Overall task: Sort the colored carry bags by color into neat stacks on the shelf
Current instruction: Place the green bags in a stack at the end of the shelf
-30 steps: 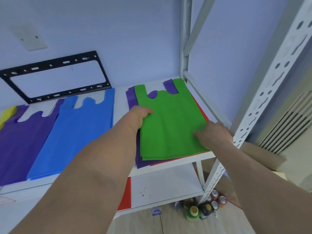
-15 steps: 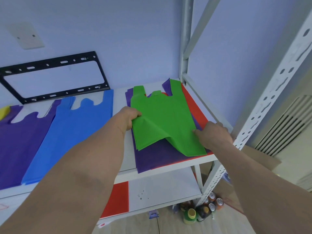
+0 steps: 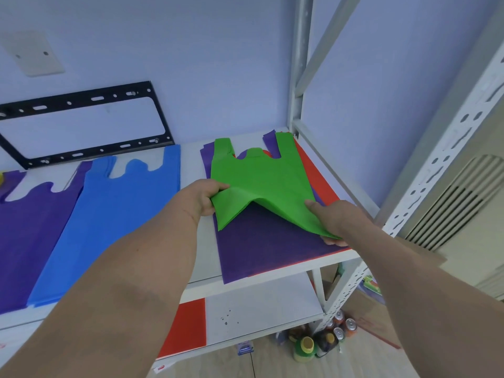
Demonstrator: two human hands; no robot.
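Note:
A green carry bag (image 3: 261,178) lies at the right end of the white shelf (image 3: 196,249), on top of a purple bag (image 3: 261,246) and a red bag (image 3: 319,173). My left hand (image 3: 203,199) pinches the green bag's near left corner. My right hand (image 3: 334,221) grips its near right corner, thumb under the fabric. The bag's near edge is raised and humped in the middle. A stack of blue bags (image 3: 114,214) lies to the left, and another purple stack (image 3: 30,236) lies further left.
A black metal bracket (image 3: 81,124) leans against the back wall. White perforated uprights (image 3: 425,170) frame the shelf on the right. A red bag (image 3: 185,328) lies on the lower shelf. Bottles and cans (image 3: 324,336) stand on the floor below.
The green bag lay flat under both hands. Its near edge has been lifted off the purple bag, gathered from both corners, and has risen further since half a second ago.

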